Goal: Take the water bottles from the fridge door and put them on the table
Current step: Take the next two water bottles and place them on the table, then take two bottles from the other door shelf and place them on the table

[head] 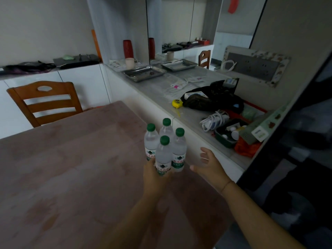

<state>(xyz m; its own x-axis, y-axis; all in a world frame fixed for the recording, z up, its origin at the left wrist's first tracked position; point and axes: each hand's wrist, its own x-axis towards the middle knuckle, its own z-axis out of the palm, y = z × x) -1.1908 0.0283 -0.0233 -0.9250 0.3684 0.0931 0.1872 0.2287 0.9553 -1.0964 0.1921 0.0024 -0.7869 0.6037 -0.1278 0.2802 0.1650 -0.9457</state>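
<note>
Bottles of water (pixel 166 148), four, green-capped and upright, clustered tight and touching at the right edge of the brownish table (pixel 71 177), about four o'clock from its middle. Nearest bottle (pixel 163 157) at six o'clock of the cluster, wrapped low on its label by the left hand (pixel 155 174), fingers curled round the base, thumb side partly hidden. Right hand (pixel 211 164) at three o'clock of the cluster, just beside it but apart, palm turned toward the bottles, fingers loosely spread, holding nothing; thin band at the wrist. Wooden chair (pixel 45 101) at eleven o'clock, tucked against the table's far edge. Grey countertop (pixel 161 90) running from twelve to three o'clock behind the table. Yellow tape measure (pixel 177 102) at one o'clock near the counter's front edge, with a black plastic bag (pixel 212 99) just beside it at its right. Coiled white cable (pixel 213 119) at two o'clock, beside a dark green tray (pixel 226 136) of small white containers, contents too small to tell. Steel tray (pixel 143 73) at twelve o'clock, farther back on the counter, with a pale cup (pixel 130 62) and a red vase (pixel 128 49) behind it, all doubled in a wall mirror (pixel 172 24). Dark panel (pixel 296 141) at the right edge, blurred.
</note>
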